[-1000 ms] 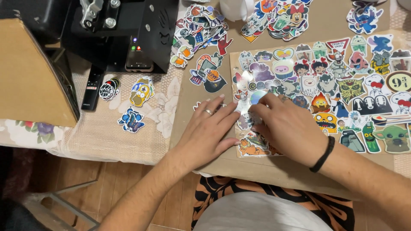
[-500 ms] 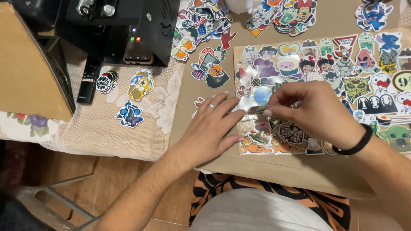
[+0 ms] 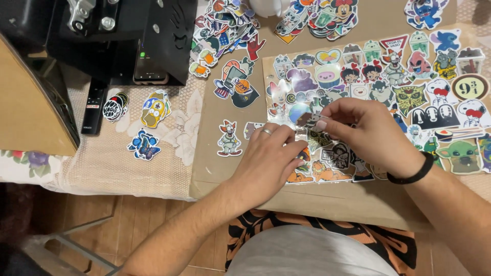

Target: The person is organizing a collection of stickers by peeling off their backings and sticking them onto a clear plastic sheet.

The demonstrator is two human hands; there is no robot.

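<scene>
A glossy sheet [image 3: 450,76] covered with cartoon stickers lies on brown cardboard [image 3: 358,202]. My left hand [image 3: 266,161], with a ring on one finger, presses flat on the sheet's lower left part. My right hand [image 3: 371,135], with a black band on the wrist, is raised just above the sheet and pinches a small dark sticker [image 3: 308,120] between thumb and fingertips. Below my hands a few stickers on the sheet show, among them an orange cat sticker [image 3: 319,173].
Loose sticker piles [image 3: 225,25] lie at the top of the cardboard, and a clown sticker [image 3: 228,139] to the left. On the lace cloth [image 3: 102,163] are a remote [image 3: 93,110], a black machine [image 3: 117,36], a brown box [image 3: 25,102] and several stickers.
My right hand has lifted off the sheet and moved right and up, peeling a small sticker with it. My left hand has stayed pressing the sheet.
</scene>
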